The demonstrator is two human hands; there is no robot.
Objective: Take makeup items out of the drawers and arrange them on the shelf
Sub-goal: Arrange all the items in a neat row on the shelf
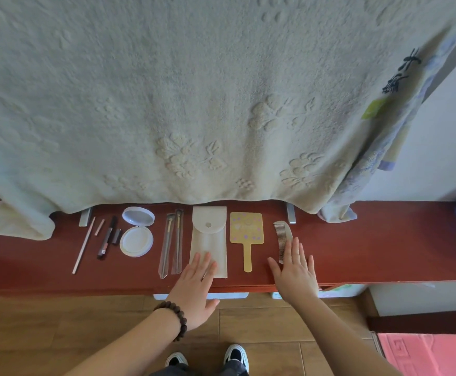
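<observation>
A hanging towel (pixel 194 90) hides the shelf's (pixel 370 253) back. Left hand (pixel 194 289) lies flat over the pouch (pixel 208 240); right hand (pixel 294 272), released, covers the comb's (pixel 282 234) lower end.

Both hands flat, fingers straight: left hand (pixel 194 286) over the pouch (pixel 209 234), right hand (pixel 296 270) touching the comb (pixel 282 237), mid-frame on the red shelf (pixel 384 245).

soft even daylight, wide-angle edge distortion
</observation>
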